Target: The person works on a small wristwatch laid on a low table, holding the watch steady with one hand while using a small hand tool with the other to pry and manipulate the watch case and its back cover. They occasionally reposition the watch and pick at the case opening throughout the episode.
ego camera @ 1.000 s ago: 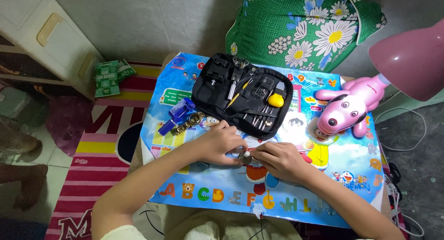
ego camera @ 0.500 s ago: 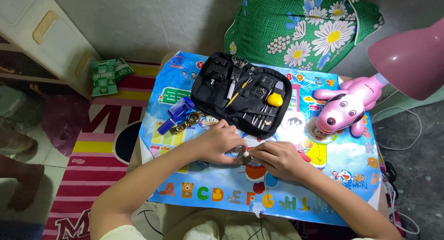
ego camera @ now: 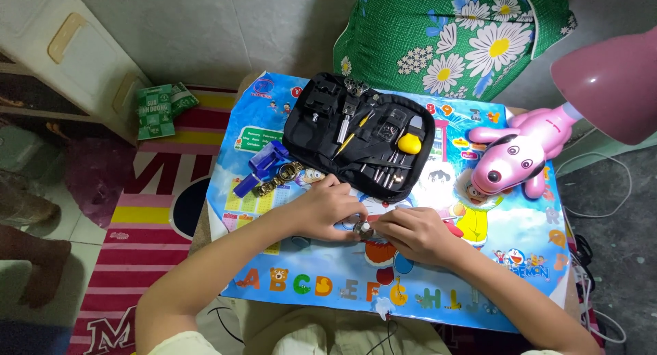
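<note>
I have both hands down at the middle of the counter, which is covered by a bright cartoon alphabet mat. My left hand and my right hand meet over one small round metal piece, probably a watch part, though it is too small to be sure. It lies on the mat between my fingertips, just in front of the black tool case. My left grip is curled around its near side and my right grip pinches at it from the other side; whether my right fingers also hold a fine tool, I cannot tell, since the hand hides them.

As I judge it, I am in the middle of fine work on that piece, steadying it with one hand and working it with the other. The next move calls for a firm hold from the left so the piece does not spin or slide on the slick mat, and small, careful pressure from the right.

Counting what lies around: one open tool case with several slim tools and one yellow-tipped piece inside, one blue holder beside one metal watch band at the case's left corner, one pink dog-shaped lamp at the right, one green flowered cushion behind the counter, and one green packet on the floor at the left.
</note>
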